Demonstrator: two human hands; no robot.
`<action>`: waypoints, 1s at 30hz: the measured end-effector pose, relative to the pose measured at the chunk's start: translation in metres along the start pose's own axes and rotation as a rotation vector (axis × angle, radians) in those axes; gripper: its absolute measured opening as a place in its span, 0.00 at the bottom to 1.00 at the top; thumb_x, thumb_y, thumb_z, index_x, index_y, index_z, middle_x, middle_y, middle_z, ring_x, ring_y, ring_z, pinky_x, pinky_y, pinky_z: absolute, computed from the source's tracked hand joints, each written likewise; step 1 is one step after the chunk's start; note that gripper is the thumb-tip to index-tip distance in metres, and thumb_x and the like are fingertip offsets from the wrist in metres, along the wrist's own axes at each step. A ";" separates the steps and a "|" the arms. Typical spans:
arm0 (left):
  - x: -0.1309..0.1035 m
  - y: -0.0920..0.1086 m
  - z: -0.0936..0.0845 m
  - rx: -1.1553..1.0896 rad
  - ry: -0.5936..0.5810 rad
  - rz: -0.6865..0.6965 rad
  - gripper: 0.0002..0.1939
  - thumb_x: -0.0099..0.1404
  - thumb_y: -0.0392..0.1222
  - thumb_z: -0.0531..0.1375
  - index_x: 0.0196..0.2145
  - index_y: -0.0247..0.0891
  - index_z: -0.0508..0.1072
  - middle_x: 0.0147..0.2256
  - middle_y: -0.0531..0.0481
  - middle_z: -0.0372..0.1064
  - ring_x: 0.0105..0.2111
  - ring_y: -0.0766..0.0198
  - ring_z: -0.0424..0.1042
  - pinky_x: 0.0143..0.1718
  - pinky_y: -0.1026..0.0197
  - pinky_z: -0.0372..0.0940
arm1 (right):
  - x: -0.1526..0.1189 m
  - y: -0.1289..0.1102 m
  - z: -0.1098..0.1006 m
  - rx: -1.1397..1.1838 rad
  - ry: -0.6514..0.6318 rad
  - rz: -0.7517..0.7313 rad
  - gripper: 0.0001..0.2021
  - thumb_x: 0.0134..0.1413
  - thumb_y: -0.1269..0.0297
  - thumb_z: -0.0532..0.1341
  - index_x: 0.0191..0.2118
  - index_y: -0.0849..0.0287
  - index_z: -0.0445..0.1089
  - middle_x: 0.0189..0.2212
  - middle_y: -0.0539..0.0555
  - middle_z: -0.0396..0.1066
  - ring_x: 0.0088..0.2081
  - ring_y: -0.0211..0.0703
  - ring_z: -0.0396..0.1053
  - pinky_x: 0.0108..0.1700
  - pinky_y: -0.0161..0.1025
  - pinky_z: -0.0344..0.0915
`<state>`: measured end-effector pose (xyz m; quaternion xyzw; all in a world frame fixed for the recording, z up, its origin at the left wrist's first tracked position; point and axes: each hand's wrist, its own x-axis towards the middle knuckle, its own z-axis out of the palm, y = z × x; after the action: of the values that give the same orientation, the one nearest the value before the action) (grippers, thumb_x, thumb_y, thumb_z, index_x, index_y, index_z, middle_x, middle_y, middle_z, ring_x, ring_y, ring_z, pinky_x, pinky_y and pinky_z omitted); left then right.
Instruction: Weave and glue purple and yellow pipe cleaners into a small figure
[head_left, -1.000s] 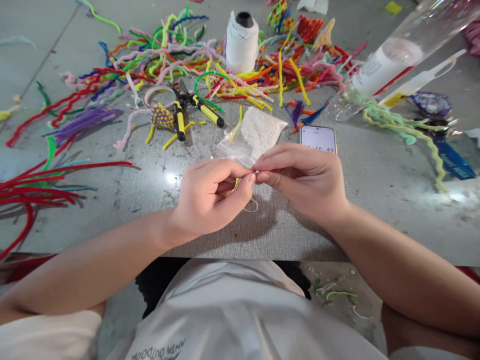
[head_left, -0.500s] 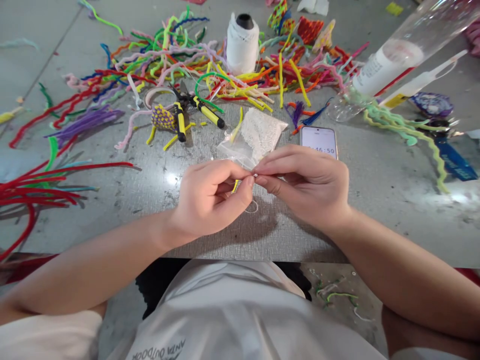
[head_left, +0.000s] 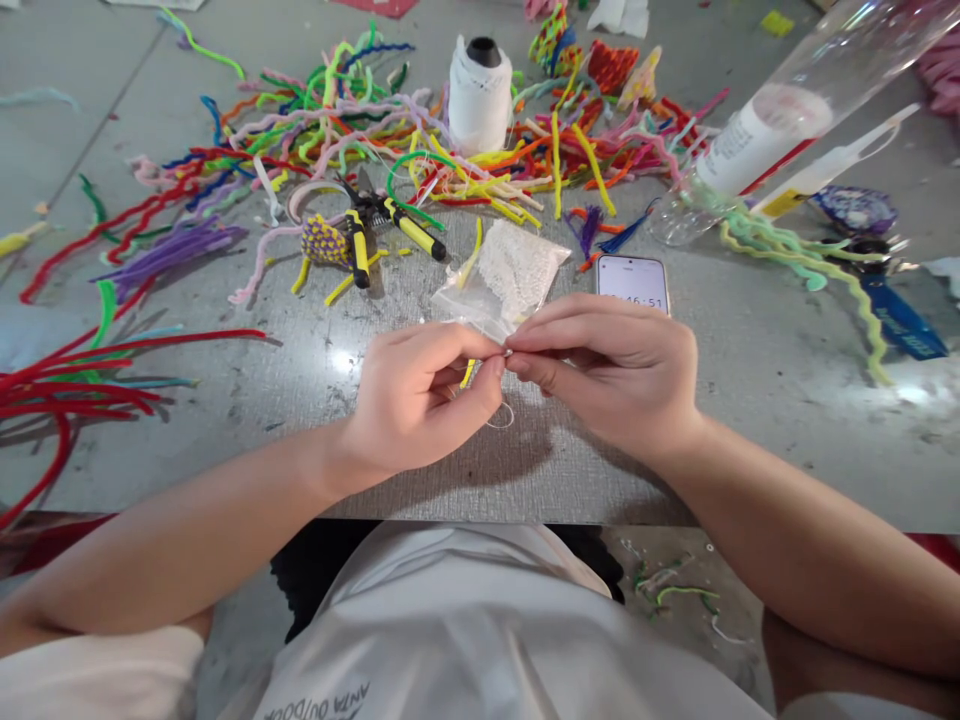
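Note:
My left hand (head_left: pixel 427 395) and my right hand (head_left: pixel 611 365) meet fingertip to fingertip above the table. Between them is a tiny white bead (head_left: pixel 508 352), pinched by my right thumb and fingers. A loop of thin white thread (head_left: pixel 501 415) hangs just below my left thumb, which is closed against the index finger; the thread's end in the pinch is too small to see. Just beyond the fingertips lies a clear zip bag of white beads (head_left: pixel 517 265). Part of a yellow pipe cleaner (head_left: pixel 469 373) shows behind my left hand.
Behind the hands lie yellow-handled pliers (head_left: pixel 360 245), a thread cone (head_left: pixel 480 100) and a heap of coloured pipe cleaners (head_left: pixel 322 120). A phone (head_left: pixel 634 278) showing a timer is beside my right hand. A clear bottle (head_left: pixel 795 125) leans at right; red pipe cleaners (head_left: pixel 97 375) lie left.
The hands keep the same pinch, almost unmoved. The whole view has shifted slightly, and the phone's timer has advanced by a second.

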<state>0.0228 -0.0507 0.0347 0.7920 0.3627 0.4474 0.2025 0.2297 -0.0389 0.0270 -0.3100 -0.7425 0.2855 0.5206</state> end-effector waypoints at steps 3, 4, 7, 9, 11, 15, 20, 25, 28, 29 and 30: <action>0.000 0.000 0.000 0.014 -0.005 -0.005 0.07 0.70 0.35 0.63 0.32 0.40 0.74 0.17 0.60 0.65 0.15 0.74 0.58 0.18 0.65 0.53 | 0.000 0.001 -0.001 -0.019 -0.018 0.027 0.06 0.62 0.69 0.73 0.39 0.47 0.85 0.37 0.50 0.85 0.35 0.41 0.80 0.34 0.40 0.77; 0.000 -0.001 0.000 0.017 -0.004 -0.003 0.07 0.70 0.35 0.63 0.33 0.40 0.74 0.17 0.60 0.65 0.15 0.74 0.58 0.18 0.65 0.53 | 0.000 0.001 -0.002 -0.022 -0.027 0.027 0.06 0.62 0.68 0.73 0.39 0.46 0.85 0.37 0.50 0.85 0.36 0.42 0.80 0.35 0.41 0.78; 0.000 -0.002 0.000 0.018 -0.003 0.015 0.07 0.69 0.34 0.63 0.32 0.40 0.74 0.18 0.59 0.65 0.16 0.74 0.58 0.18 0.65 0.53 | 0.001 0.002 -0.005 -0.033 -0.070 0.007 0.04 0.63 0.65 0.72 0.38 0.46 0.84 0.36 0.51 0.84 0.36 0.44 0.80 0.35 0.42 0.78; 0.001 -0.003 0.000 0.011 -0.011 0.031 0.07 0.68 0.33 0.63 0.31 0.40 0.73 0.18 0.59 0.65 0.16 0.74 0.58 0.18 0.65 0.52 | 0.002 0.002 -0.006 -0.031 -0.102 -0.002 0.03 0.64 0.64 0.72 0.38 0.47 0.83 0.36 0.51 0.83 0.36 0.43 0.80 0.36 0.42 0.78; 0.001 -0.003 -0.001 -0.002 -0.015 0.048 0.08 0.67 0.32 0.63 0.30 0.40 0.72 0.19 0.60 0.63 0.16 0.75 0.56 0.18 0.66 0.51 | 0.003 0.002 -0.006 -0.023 -0.128 -0.008 0.03 0.65 0.65 0.71 0.39 0.48 0.82 0.36 0.51 0.83 0.36 0.42 0.80 0.36 0.40 0.78; 0.003 -0.003 -0.002 -0.038 -0.011 0.082 0.08 0.67 0.32 0.63 0.30 0.39 0.72 0.19 0.60 0.62 0.16 0.75 0.55 0.18 0.67 0.50 | 0.003 0.001 -0.005 0.021 -0.144 -0.033 0.03 0.66 0.67 0.70 0.40 0.51 0.81 0.36 0.51 0.81 0.36 0.40 0.78 0.36 0.37 0.76; 0.004 -0.001 -0.004 -0.045 -0.026 0.068 0.08 0.68 0.32 0.63 0.30 0.39 0.74 0.19 0.59 0.66 0.16 0.74 0.55 0.18 0.66 0.50 | 0.001 0.002 -0.004 0.113 -0.166 0.036 0.01 0.67 0.67 0.69 0.41 0.53 0.79 0.37 0.52 0.79 0.34 0.37 0.77 0.31 0.34 0.75; 0.004 -0.001 -0.004 -0.043 -0.024 0.080 0.08 0.69 0.33 0.63 0.30 0.39 0.74 0.19 0.59 0.66 0.17 0.74 0.56 0.18 0.65 0.51 | -0.002 0.002 -0.003 0.163 -0.166 0.043 0.02 0.67 0.69 0.69 0.42 0.54 0.78 0.39 0.52 0.78 0.34 0.35 0.78 0.30 0.31 0.77; 0.003 -0.003 -0.003 -0.026 -0.023 0.103 0.08 0.69 0.33 0.63 0.31 0.39 0.74 0.19 0.59 0.65 0.17 0.74 0.56 0.19 0.65 0.51 | -0.002 0.000 -0.002 0.121 -0.154 0.019 0.04 0.66 0.72 0.69 0.42 0.55 0.78 0.39 0.51 0.78 0.33 0.34 0.78 0.29 0.29 0.76; 0.002 -0.003 -0.003 -0.018 -0.021 0.115 0.08 0.69 0.33 0.63 0.31 0.39 0.73 0.19 0.60 0.64 0.17 0.74 0.56 0.19 0.65 0.51 | -0.002 0.000 -0.002 0.094 -0.145 -0.005 0.04 0.66 0.72 0.69 0.42 0.55 0.78 0.38 0.51 0.78 0.33 0.33 0.77 0.28 0.29 0.76; 0.002 -0.004 -0.002 -0.005 -0.017 0.128 0.08 0.68 0.33 0.63 0.31 0.39 0.73 0.19 0.60 0.63 0.17 0.74 0.55 0.18 0.66 0.50 | -0.002 0.000 -0.003 0.064 -0.134 -0.035 0.05 0.65 0.73 0.69 0.42 0.56 0.77 0.38 0.51 0.78 0.33 0.33 0.77 0.28 0.28 0.75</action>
<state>0.0198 -0.0468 0.0344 0.8167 0.3084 0.4538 0.1787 0.2326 -0.0401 0.0271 -0.2605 -0.7715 0.3203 0.4841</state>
